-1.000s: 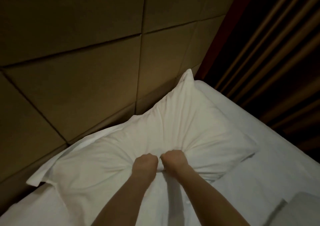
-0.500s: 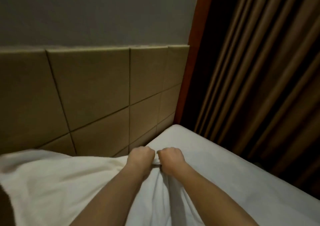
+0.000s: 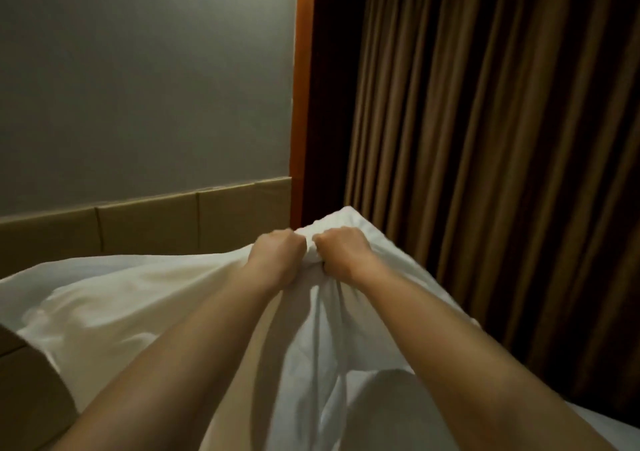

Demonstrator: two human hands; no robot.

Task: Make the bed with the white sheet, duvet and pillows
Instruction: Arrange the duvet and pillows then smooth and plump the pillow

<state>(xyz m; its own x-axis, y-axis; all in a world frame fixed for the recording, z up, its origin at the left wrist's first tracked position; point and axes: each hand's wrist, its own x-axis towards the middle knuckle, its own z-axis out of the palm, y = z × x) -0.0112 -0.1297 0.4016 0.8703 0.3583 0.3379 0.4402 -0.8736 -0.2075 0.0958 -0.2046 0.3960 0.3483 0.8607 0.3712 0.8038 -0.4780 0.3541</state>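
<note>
A white pillow point(image 3: 131, 298) is lifted in front of me, its cover bunched at the top middle. My left hand point(image 3: 277, 253) and my right hand point(image 3: 341, 250) are fists side by side, both gripping that bunched fabric. The pillow hangs down and spreads left from my hands, hiding most of the bed. A strip of white sheet point(image 3: 616, 430) shows at the bottom right, below my right forearm.
The tan padded headboard point(image 3: 149, 225) runs along the left behind the pillow, under a grey wall point(image 3: 138, 87). An orange wooden strip point(image 3: 303, 104) stands at the wall's end. Brown curtains point(image 3: 502, 139) fill the right side, close beside the bed.
Both hands have raised the pillow off the bed by its bunched middle. The view has tilted up from the bed to the wall and curtains.
</note>
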